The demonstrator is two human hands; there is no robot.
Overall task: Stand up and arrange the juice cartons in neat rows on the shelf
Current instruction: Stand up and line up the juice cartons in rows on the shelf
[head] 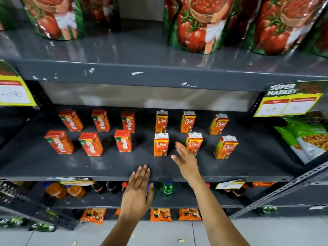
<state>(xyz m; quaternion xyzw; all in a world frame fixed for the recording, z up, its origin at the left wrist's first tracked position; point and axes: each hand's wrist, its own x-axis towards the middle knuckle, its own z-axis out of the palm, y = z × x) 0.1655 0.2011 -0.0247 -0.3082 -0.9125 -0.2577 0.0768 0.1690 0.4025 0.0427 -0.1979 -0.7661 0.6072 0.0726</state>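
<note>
Twelve small juice cartons stand upright on the dark grey shelf point(124, 167), in two rows of six. The six red cartons point(90, 143) fill the left half, the six orange cartons point(161, 144) the right, each well apart from its neighbours. None lies on its side, so the standing-up looks done; what may remain is squaring them, since a few on the outer ends look turned slightly off line, though the wide lens may account for some of that.

These are stiff, coated-paper boxes with flat faces and sharp edges, probably light for their size. The printed skin looks smooth and a little slippery, and the walls would likely dent if squeezed hard. The best hold is across the two narrow sides, low to mid height, with a light pinch; a nudge at the base should slide one without tipping it.

The right hand point(186, 160) hovers over the shelf with fingers spread and empty, just beside the middle front orange carton point(194, 143) and partly covering its lower edge; I cannot tell whether it touches. The left hand point(137, 190) hangs flat and open at the shelf's front lip, holding nothing.

The shelf is painted metal, scuffed and faintly glossy. Above stand shiny tomato pouches point(197, 27); at the right lie green snack bags point(305, 135); below are bottles point(167, 189).
</note>
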